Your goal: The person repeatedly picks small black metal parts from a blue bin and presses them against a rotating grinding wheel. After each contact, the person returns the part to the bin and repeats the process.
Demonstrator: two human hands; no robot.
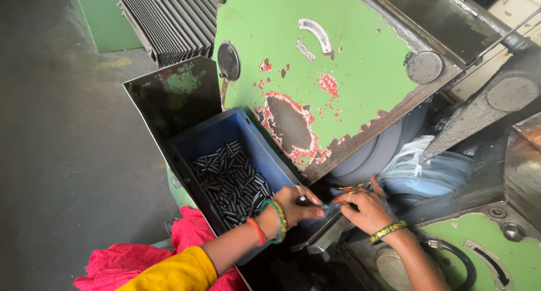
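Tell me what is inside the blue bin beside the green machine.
The blue bin holds a heap of small dark metal pins, piled toward its near end. The left hand covers the near corner, so what lies under it and the bin's floor below the heap cannot be seen.

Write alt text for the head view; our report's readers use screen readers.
A person's left hand and right hand work at a metal guide beside a blue bin of small dark metal pins, under a chipped green machine. The left fingers pinch one pin.

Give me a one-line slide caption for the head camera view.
Two hands, left and right, feed small dark pins from a blue bin onto a green machine's rail.
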